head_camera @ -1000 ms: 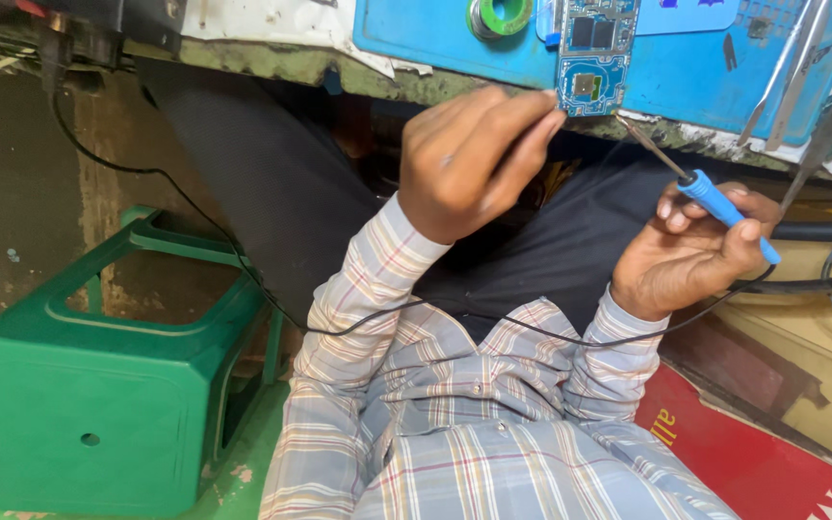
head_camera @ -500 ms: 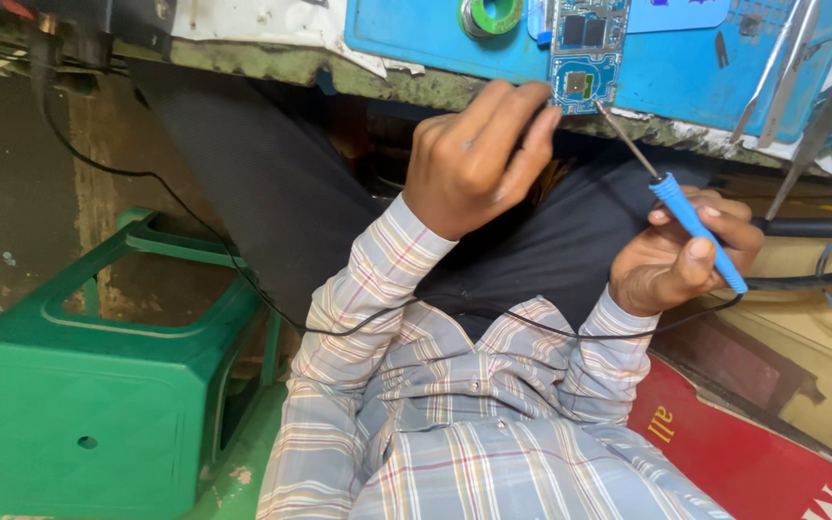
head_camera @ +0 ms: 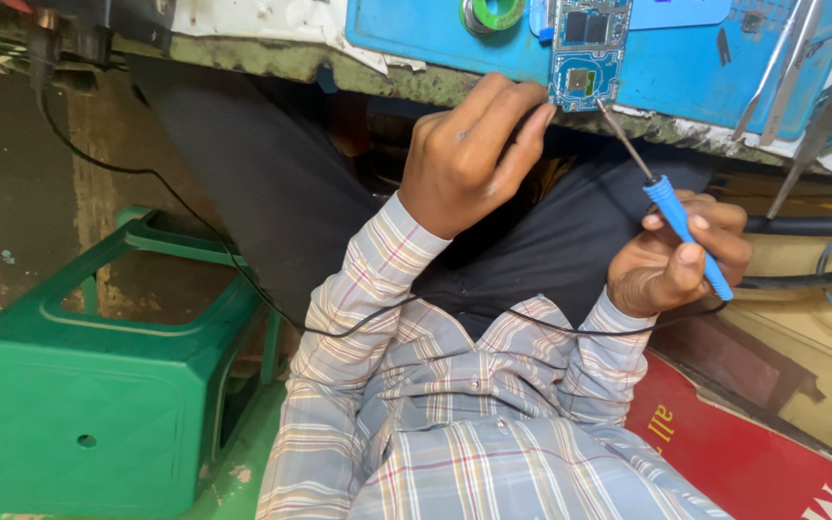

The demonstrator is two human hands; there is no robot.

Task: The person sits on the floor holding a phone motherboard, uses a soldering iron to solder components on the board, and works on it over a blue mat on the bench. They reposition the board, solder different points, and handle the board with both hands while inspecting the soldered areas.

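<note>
Blue work mat covers the bench top at the upper edge of our view, w/ a green solder-wire spool and metal tweezers lying on it. Our left hand is curled, fingertips pinching the lower edge of a blue circuit board that sits on the mat at the bench edge. Our right hand is closed round the blue handle of a screwdriver, held tilted; its metal tip sits just below the board's bottom corner, can't tell if touching. Thin black cable runs across our plaid sleeves. Green plastic stool stands on the floor to the left, well apart from both hands.
</note>
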